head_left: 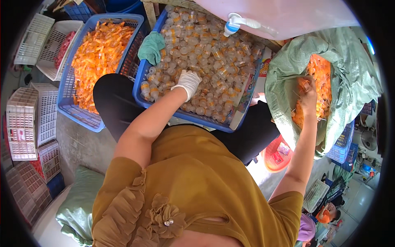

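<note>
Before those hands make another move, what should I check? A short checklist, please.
1. Both hands gloved: not ok; the left hand wears a white glove, the right hand is bare.
2. Small clear bottles within left-hand reach: ok.
3. Left hand gripping a bottle: cannot tell; its fingertips are hidden.
4. Green sack open around the right hand: ok.
5. Blue tray's rim free of cloth: not ok; a teal cloth hangs over it.
</note>
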A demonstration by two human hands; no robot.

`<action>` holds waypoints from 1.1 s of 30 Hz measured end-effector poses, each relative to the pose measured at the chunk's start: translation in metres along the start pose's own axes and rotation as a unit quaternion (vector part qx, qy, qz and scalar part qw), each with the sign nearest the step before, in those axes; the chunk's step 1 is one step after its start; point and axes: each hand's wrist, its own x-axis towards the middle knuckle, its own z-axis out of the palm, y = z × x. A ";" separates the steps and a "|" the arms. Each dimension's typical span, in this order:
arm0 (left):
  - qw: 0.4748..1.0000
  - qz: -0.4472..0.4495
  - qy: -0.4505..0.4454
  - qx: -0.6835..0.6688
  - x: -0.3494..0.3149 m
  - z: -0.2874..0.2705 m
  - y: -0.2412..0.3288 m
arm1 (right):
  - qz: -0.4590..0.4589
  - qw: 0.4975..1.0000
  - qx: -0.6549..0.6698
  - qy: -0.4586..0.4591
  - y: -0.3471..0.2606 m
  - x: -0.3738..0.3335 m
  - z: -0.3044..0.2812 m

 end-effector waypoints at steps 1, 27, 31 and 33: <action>1.000 0.006 -0.017 -0.004 0.002 -0.001 -0.001 | -0.005 1.000 -0.011 -0.002 -0.005 -0.001 -0.007; 0.489 0.009 0.270 -0.829 -0.021 -0.132 -0.002 | -0.094 0.867 0.487 -0.041 -0.268 0.086 0.031; 0.479 0.032 0.273 -0.833 -0.017 -0.128 -0.001 | -0.069 0.825 0.559 -0.041 -0.247 0.086 0.040; 0.480 0.031 0.278 -0.831 -0.015 -0.125 -0.001 | -0.051 0.805 0.589 -0.039 -0.252 0.087 0.038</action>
